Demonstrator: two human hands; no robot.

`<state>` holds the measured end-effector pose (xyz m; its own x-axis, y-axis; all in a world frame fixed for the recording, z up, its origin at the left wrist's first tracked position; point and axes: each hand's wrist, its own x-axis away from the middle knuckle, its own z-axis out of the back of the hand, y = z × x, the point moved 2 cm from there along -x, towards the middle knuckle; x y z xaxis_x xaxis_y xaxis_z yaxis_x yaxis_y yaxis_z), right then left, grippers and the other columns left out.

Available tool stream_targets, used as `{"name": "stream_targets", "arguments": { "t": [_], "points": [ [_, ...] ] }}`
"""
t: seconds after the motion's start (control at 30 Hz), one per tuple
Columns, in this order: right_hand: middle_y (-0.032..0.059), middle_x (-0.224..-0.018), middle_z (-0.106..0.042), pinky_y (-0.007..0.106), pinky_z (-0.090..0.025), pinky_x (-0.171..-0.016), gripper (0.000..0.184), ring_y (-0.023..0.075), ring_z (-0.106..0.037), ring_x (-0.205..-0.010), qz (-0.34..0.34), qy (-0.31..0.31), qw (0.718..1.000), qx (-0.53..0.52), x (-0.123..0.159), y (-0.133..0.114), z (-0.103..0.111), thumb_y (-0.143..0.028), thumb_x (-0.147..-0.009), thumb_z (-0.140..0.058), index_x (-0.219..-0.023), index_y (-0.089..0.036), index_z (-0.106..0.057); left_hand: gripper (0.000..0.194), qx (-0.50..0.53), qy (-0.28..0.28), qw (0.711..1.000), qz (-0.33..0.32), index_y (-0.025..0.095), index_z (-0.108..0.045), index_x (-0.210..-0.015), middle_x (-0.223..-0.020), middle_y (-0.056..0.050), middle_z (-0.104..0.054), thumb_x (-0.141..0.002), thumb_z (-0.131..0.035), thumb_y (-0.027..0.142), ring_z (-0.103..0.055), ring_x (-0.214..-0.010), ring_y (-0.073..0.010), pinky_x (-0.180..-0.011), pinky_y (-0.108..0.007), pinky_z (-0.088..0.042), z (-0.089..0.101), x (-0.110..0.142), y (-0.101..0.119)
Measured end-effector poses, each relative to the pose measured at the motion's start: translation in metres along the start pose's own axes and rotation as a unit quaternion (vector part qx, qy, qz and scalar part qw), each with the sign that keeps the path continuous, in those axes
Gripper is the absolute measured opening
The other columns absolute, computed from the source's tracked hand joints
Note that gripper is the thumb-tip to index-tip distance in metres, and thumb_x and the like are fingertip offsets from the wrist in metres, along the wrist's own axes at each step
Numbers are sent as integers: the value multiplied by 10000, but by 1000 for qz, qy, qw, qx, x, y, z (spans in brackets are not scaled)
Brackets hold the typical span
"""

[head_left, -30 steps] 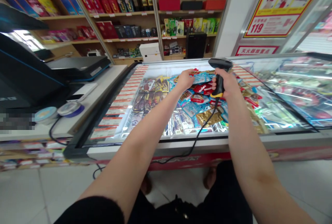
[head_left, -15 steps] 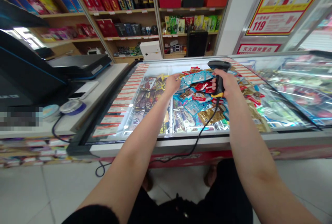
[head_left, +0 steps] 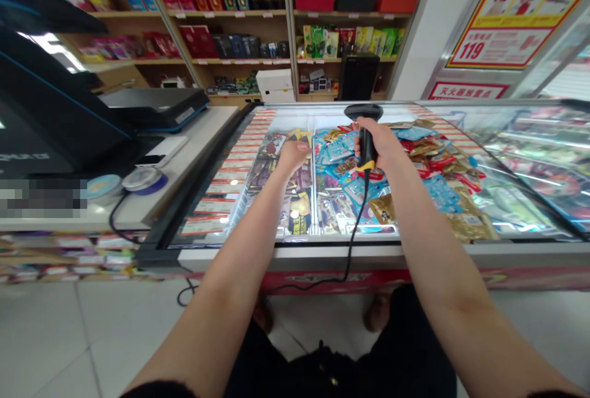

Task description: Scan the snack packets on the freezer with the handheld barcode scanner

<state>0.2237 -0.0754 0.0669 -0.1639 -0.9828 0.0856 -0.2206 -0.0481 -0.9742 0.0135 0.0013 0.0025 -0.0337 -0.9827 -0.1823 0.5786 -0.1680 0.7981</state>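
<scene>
My right hand (head_left: 374, 143) grips the black handle of a corded barcode scanner (head_left: 366, 146), with its yellow collar and its head pointing away from me. It is above blue snack packets (head_left: 341, 147) in the right-hand section of a glass-topped chest freezer (head_left: 322, 249). My left hand (head_left: 294, 155) hovers over dark snack packets (head_left: 270, 167) in the left section, fingers curled. I cannot see anything in its fingers. The scanner's black cable (head_left: 354, 250) hangs over the freezer's front edge.
A black till terminal (head_left: 46, 103) stands on a white counter (head_left: 152, 217) to the left, with a roll of tape (head_left: 145, 180) on it. Wooden shelves (head_left: 230, 12) of boxed goods and bottles stand behind the freezer. Sliding glass covers the freezer's right part.
My left hand has moved left, away from the blue packets and over the left section. The scanner and my right hand have shifted slightly left. The view has tilted a little.
</scene>
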Motion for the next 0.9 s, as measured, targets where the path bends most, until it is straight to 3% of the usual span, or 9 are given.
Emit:
{"name": "stream_targets", "arguments": {
  "t": [0.13,0.23,0.53,0.67,0.8,0.9],
  "points": [
    [-12,-510,-572,226,-458,-383,216,122,-521,-384,-17,-57,998,-6,5,16,-39,-351,-920,-655,-811,-197,-550,213,17,0,1000,-2,143,-782,-905,-988,-94,-784,-726,-697,219,-728,-931,-219,-868,-289,-543,5,0,-4],
    [-9,-507,-581,225,-458,-376,218,125,-530,-384,-20,-84,996,1,9,28,-48,-350,-916,-662,-814,-192,-554,181,14,6,1000,-19,152,-782,-873,-955,-91,-784,-739,-684,224,-728,-906,-221,-836,-285,-549,8,0,-5],
    [-15,-504,-588,237,-472,-367,253,136,-546,-377,20,2,1000,-11,5,26,-19,-412,-898,-680,-830,-200,-561,228,-71,-8,996,-53,177,-795,-876,-960,-73,-787,-815,-576,178,-712,-1014,-226,-868,-257,-513,-13,17,15],
    [-31,-496,-573,239,-462,-356,273,138,-537,-377,38,37,998,-27,2,24,-16,-436,-865,-711,-835,-212,-559,263,-121,5,991,-50,163,-762,-758,-878,-110,-771,-881,-545,245,-709,-975,-249,-844,-274,-493,-28,17,28],
    [-32,-493,-568,249,-456,-354,235,139,-526,-368,42,49,997,-32,3,21,-17,-404,-872,-689,-835,-211,-561,388,-134,-9,991,-14,161,-699,-681,-778,-143,-725,-848,-638,505,-707,-950,-292,-815,-303,-495,-44,4,36],
    [-37,-499,-567,247,-456,-360,241,134,-528,-368,33,47,998,-28,3,20,-17,-410,-862,-695,-838,-214,-558,324,-120,-11,993,-5,167,-676,-687,-779,-148,-707,-709,-793,469,-697,-1018,-331,-848,-320,-503,-51,-4,40]
  ]
}}
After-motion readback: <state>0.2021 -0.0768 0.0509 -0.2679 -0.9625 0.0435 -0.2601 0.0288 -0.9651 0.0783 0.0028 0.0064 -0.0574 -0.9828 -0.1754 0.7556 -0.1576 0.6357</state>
